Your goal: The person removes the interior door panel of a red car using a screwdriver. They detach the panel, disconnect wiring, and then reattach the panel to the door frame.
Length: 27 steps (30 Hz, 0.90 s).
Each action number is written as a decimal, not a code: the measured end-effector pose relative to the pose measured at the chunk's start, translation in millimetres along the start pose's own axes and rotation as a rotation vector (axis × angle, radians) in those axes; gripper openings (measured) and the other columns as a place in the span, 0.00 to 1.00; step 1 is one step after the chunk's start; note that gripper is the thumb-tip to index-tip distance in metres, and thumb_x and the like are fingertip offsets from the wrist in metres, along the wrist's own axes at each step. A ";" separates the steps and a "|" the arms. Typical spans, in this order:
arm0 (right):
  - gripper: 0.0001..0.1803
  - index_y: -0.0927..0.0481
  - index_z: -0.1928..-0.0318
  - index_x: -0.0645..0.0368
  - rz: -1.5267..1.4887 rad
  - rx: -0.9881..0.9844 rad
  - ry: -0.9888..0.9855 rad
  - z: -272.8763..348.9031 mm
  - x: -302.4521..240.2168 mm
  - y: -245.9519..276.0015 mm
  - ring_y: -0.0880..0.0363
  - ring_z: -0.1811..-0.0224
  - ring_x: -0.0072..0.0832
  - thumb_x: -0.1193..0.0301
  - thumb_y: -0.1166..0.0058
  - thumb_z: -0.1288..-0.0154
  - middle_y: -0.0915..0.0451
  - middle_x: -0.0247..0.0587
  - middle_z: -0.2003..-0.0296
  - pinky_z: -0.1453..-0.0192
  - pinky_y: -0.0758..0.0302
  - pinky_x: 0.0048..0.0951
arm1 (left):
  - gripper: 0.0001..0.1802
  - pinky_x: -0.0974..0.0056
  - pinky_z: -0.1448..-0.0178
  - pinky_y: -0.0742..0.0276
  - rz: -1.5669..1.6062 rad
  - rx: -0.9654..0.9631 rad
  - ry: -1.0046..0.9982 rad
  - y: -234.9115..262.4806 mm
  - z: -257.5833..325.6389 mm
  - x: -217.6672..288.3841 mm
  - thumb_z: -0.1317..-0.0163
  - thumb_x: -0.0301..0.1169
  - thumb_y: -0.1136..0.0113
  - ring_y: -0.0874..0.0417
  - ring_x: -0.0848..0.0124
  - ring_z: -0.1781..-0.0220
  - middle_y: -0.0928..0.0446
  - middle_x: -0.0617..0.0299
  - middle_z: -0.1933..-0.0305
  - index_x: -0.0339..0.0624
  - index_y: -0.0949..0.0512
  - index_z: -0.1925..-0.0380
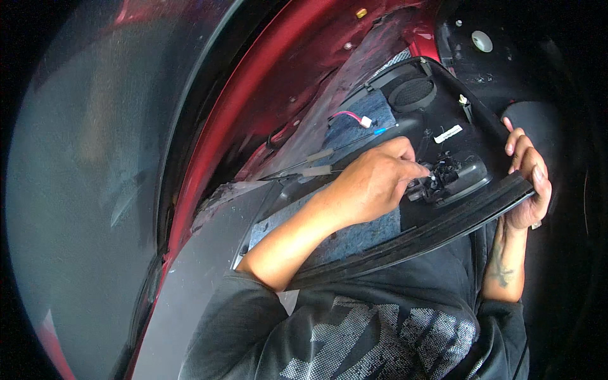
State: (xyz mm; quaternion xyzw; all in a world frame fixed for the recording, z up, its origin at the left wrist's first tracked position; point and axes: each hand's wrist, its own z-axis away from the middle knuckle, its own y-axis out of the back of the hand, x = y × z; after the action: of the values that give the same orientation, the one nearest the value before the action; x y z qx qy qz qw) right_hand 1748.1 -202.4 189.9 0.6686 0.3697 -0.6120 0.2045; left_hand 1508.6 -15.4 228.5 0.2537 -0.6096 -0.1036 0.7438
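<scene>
A black car door trim panel (437, 107) lies inner side up across my lap, tilted. My left hand (377, 177) reaches over it, thumb and index finger pinched at the black door-handle mechanism (443, 177). A small pale bit shows at the fingertips, too small to name. My right hand (529, 183) grips the panel's right end, with fingers curled over the edge beside the black rubber strip (443, 231). Two thin cables with grey foam sleeves (316, 171) run from the door toward the panel; one has a blue tip (380, 131).
A white connector (365, 121) on pink wires hangs over blue-grey felt padding (380, 107). Behind the panel stands the red car door (221, 120), partly covered by clear plastic sheeting (329, 82). White clips (463, 100) stick up along the panel's edge.
</scene>
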 end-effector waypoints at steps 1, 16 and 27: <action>0.24 0.39 0.77 0.48 -0.003 -0.004 0.006 0.0 1.8 1.7 0.33 0.57 0.37 0.49 0.52 0.28 0.36 0.34 0.73 0.17 0.41 0.61 | 0.21 0.57 0.51 0.17 0.014 0.014 -0.012 0.1 0.2 1.2 0.41 0.13 0.32 0.13 0.53 0.54 0.18 0.53 0.54 0.43 0.09 0.49; 0.24 0.40 0.76 0.47 -0.026 -0.055 0.038 -3.3 5.8 3.9 0.33 0.56 0.37 0.49 0.54 0.25 0.36 0.34 0.73 0.18 0.42 0.63 | 0.23 0.55 0.49 0.16 -0.342 -0.020 -0.211 1.6 0.1 5.2 0.47 0.23 0.30 0.17 0.58 0.51 0.21 0.63 0.53 0.50 0.11 0.49; 0.25 0.39 0.76 0.47 -0.032 -0.058 0.011 -4.4 4.0 4.2 0.33 0.56 0.37 0.49 0.54 0.25 0.36 0.34 0.73 0.17 0.43 0.61 | 0.17 0.57 0.50 0.15 -0.399 -0.038 -0.214 1.4 -3.3 6.2 0.44 0.25 0.30 0.18 0.60 0.50 0.21 0.65 0.55 0.51 0.11 0.53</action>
State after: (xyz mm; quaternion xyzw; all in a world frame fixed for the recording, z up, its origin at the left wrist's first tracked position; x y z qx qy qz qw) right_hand 1754.1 -201.0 186.0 0.6597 0.3990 -0.6006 0.2118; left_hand 1513.0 -16.3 234.1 0.3426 -0.6208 -0.2866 0.6443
